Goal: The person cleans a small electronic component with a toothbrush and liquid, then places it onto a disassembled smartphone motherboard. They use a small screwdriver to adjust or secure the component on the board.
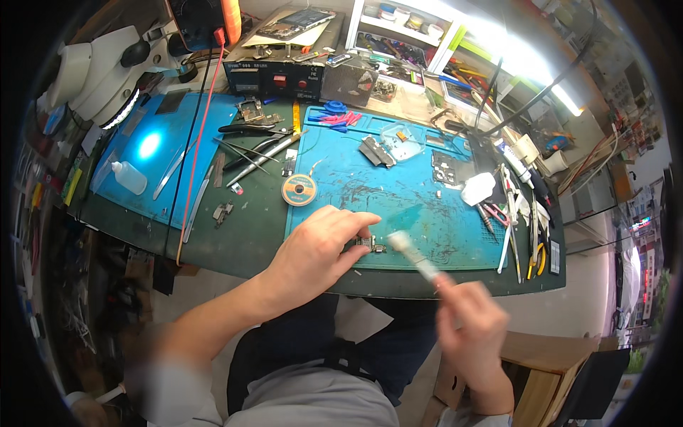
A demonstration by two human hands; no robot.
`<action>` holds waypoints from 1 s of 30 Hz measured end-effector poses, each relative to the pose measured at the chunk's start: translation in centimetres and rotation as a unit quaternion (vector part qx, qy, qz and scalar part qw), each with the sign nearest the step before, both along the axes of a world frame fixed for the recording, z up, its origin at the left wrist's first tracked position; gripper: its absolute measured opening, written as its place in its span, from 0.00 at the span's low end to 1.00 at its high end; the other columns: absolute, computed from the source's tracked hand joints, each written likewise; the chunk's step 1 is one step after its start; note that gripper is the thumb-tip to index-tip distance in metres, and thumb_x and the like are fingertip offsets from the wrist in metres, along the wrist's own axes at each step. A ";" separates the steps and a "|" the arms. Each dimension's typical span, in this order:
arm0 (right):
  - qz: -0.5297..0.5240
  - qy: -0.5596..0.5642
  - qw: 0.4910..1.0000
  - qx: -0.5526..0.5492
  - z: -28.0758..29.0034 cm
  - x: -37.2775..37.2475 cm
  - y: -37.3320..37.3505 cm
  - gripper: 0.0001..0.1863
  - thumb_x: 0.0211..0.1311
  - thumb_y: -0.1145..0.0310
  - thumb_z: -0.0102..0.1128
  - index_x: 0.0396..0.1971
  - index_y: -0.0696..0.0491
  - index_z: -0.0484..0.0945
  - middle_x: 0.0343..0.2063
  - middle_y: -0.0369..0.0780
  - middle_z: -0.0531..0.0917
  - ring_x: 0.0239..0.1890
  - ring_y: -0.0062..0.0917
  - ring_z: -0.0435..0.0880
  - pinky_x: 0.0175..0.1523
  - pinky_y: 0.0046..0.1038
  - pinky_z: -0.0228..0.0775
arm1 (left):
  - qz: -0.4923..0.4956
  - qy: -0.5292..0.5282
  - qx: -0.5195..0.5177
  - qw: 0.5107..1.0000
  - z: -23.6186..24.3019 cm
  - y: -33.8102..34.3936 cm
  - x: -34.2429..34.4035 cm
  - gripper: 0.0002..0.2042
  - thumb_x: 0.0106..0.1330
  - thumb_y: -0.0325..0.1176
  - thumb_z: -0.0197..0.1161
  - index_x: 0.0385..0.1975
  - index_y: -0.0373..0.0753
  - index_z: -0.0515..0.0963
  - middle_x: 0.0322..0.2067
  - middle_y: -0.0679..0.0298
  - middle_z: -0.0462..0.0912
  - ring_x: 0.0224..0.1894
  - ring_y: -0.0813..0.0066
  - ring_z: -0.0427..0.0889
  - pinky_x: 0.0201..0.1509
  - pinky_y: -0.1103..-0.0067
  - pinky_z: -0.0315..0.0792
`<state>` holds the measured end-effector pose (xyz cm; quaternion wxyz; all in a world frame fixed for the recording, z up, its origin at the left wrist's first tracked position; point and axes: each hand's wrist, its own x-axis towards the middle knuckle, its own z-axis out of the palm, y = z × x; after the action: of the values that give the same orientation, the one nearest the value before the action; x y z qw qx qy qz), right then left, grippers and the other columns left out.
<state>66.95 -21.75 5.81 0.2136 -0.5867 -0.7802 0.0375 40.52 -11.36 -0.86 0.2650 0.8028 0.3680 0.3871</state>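
My left hand point(318, 246) is closed at the front edge of the blue work mat point(455, 249), thumb and fingers pinching a small circuit board point(367, 242). Part of the board sticks out to the right of the fingertips, and the rest is hidden by them. Closed as well, my right hand point(469, 324) grips a small brush point(420, 262) with a pale tip. Its tip hangs just right of the board and looks apart from it. Motion smears both the brush and the right hand. A solder wire spool point(299, 189) lies beyond my left hand.
Tweezers point(245, 155) and pliers lie left of the spool. A clear plastic bottle point(129, 177) rests on the left mat under a microscope point(96, 78). Crumpled white tissue point(478, 189), pens and cutters crowd the right side. A black power unit point(274, 80) stands at the back.
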 end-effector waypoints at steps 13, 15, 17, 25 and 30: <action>-0.271 -0.012 0.948 0.164 -2.8 14.0 2.9 0.18 0.74 0.76 0.63 0.61 0.53 0.88 0.43 0.47 0.90 0.42 0.41 0.89 0.48 0.37 0.80 | -0.016 0.002 0.027 1.000 0.3 0.2 0.0 0.21 0.66 0.19 0.74 0.60 0.38 0.85 0.44 0.59 0.87 0.47 0.62 0.88 0.53 0.70 0.84; -0.289 -0.037 0.943 0.158 -4.4 17.6 3.7 0.17 0.76 0.73 0.62 0.61 0.56 0.87 0.52 0.48 0.91 0.51 0.45 0.91 0.58 0.40 0.81 | -0.042 -0.027 0.009 0.999 0.0 0.4 0.6 0.21 0.68 0.19 0.72 0.60 0.39 0.84 0.43 0.59 0.86 0.46 0.63 0.88 0.52 0.70 0.84; -0.266 -0.059 0.947 0.172 -6.4 18.4 4.7 0.19 0.76 0.72 0.64 0.62 0.57 0.86 0.60 0.48 0.88 0.59 0.47 0.88 0.66 0.42 0.78 | -0.064 -0.052 0.000 0.997 -0.2 0.3 0.7 0.20 0.70 0.19 0.72 0.61 0.39 0.84 0.43 0.59 0.86 0.46 0.65 0.89 0.52 0.72 0.85; 0.139 0.259 0.956 0.000 -3.6 -1.7 3.3 0.23 0.64 0.82 0.75 0.60 0.57 0.87 0.49 0.46 0.90 0.46 0.34 0.92 0.46 0.34 0.85 | -0.063 -0.154 -0.047 0.985 0.1 -2.9 1.9 0.21 0.69 0.19 0.74 0.62 0.38 0.85 0.44 0.59 0.88 0.46 0.68 0.90 0.54 0.72 0.87; 0.086 0.233 0.965 0.082 -3.7 -3.1 4.0 0.14 0.68 0.82 0.71 0.51 0.57 0.91 0.42 0.45 0.90 0.42 0.34 0.92 0.45 0.31 0.84 | 0.047 -0.082 0.045 0.995 0.5 -1.7 -0.5 0.22 0.70 0.30 0.76 0.62 0.37 0.83 0.51 0.58 0.87 0.52 0.63 0.88 0.61 0.67 0.83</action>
<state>63.83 -17.75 2.15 0.4326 -0.4731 -0.7569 0.1274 39.99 -13.02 -0.33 0.2394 0.7616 0.3643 0.4795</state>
